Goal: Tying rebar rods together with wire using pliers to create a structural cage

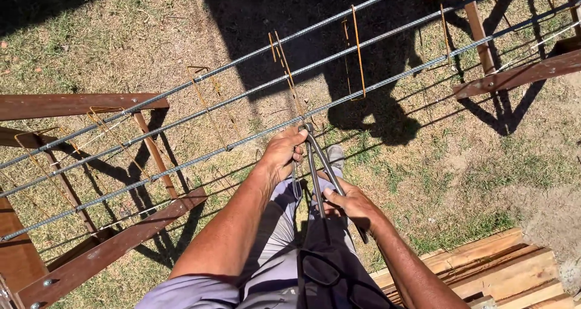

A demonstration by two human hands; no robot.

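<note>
Long ribbed steel bars [242, 97] run side by side across two rusty brown trestles. Thin rusty wire stirrups [357, 49] loop around the bars at intervals. My left hand [283, 154] grips the nearest bar [181, 167] where a stirrup crosses it. My right hand [350, 205] is closed on the long handles of metal pincers [318, 164], whose jaws meet the nearest bar right beside my left fingers. Both forearms reach forward over my grey trousers.
Brown metal trestles stand at the left [115, 242] and far right [520, 73]. A stack of pale wooden boards [496, 266] lies at the lower right. Dry grass and bare soil [484, 164] lie below, crossed by dark shadows.
</note>
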